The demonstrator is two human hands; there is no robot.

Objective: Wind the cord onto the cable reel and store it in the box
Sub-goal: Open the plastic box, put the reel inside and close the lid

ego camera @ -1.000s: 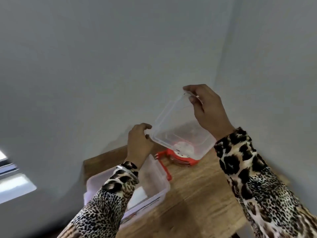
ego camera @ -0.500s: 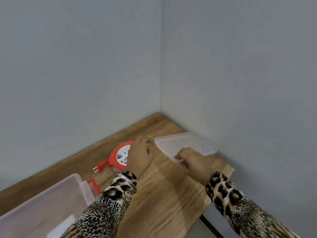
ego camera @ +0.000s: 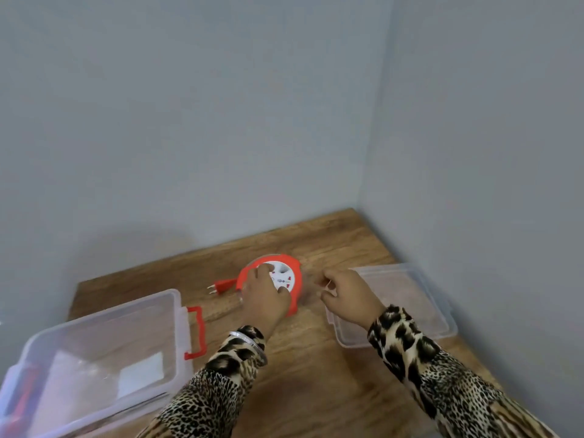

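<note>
The red cable reel (ego camera: 292,273) with a white socket face lies flat on the wooden table (ego camera: 316,368) near the back wall. Its red plug (ego camera: 221,285) sticks out to the left on a short piece of cord. My left hand (ego camera: 264,300) lies over the reel's near left side, fingers on the white face, holding it. My right hand (ego camera: 344,295) hovers just right of the reel with its fingers loosely curled and nothing in them. The clear storage box (ego camera: 94,314) with a red latch (ego camera: 196,330) stands open at the left.
The box's clear lid (ego camera: 417,298) lies flat on the table at the right, close to the side wall. Grey walls meet in a corner behind the table. The table's right front edge runs diagonally past my right sleeve.
I held the lid up in both hands, then set it on the table at the right. My right hand has let go of it and moved toward the reel; my left hand now grips the reel.
</note>
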